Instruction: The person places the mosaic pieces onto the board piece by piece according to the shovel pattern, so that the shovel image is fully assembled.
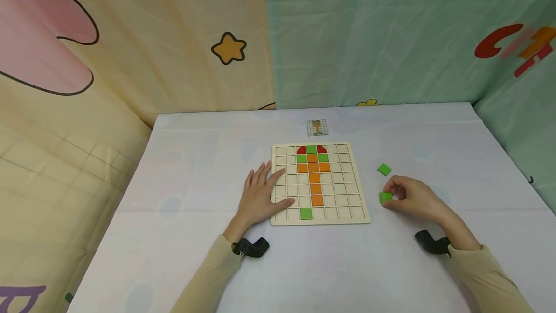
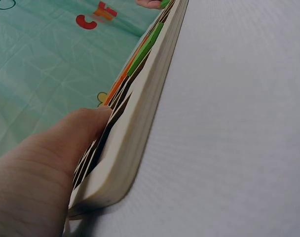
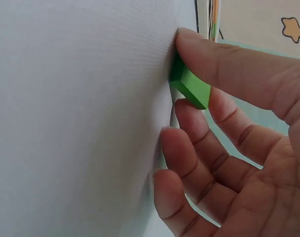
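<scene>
A square wooden grid board (image 1: 343,197) lies on the table, with red, green and orange tiles set in it as a mushroom-like shape. My left hand (image 1: 257,196) rests spread over the board's left edge, thumb and a fingertip on the grid. In the left wrist view the thumb (image 2: 66,143) lies along the board's near side. To the right of the board, my right hand (image 1: 414,199) pinches a green square tile (image 1: 385,198) between thumb and fingers. That tile (image 3: 192,84) is tilted against the white cloth in the right wrist view. One green tile (image 1: 306,213) sits alone in the grid's bottom row.
Another loose green tile (image 1: 384,169) lies on the table just beyond my right hand. A small picture card (image 1: 317,127) with a gridded pattern lies behind the board. Printed curtains (image 1: 373,37) hang along the table's far edge.
</scene>
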The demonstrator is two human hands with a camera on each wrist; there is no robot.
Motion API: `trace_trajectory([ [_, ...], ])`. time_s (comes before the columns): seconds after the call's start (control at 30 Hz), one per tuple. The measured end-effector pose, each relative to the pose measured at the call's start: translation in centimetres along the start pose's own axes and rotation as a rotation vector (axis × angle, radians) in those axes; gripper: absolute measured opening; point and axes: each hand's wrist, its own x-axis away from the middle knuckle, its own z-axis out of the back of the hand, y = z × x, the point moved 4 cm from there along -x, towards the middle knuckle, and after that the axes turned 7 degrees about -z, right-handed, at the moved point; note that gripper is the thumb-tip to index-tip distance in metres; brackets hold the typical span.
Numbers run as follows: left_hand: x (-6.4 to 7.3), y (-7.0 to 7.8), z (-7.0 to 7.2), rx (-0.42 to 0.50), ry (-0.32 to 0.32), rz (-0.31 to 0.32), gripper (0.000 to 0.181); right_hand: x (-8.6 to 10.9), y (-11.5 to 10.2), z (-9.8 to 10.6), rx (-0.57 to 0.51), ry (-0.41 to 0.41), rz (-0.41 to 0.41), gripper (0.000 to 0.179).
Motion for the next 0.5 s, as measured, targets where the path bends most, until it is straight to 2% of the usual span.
trace_trajectory([
  [0.27,0.0,0.0,0.0,-0.004,0.002,0.004,0.082,0.1,-0.3,0.2,-0.002,0.072,0.015,0.019],
  [0.4,0.0,0.0,0.0,-0.002,-0.002,0.008,0.082,0.0,-1.1,-0.1,-0.079,0.090,0.028,0.018],
  [0.5,0.0,0.0,0.0,-0.002,-0.009,0.009,0.082,-0.1,-2.1,-0.7,-0.155,0.061,0.021,0.019],
])
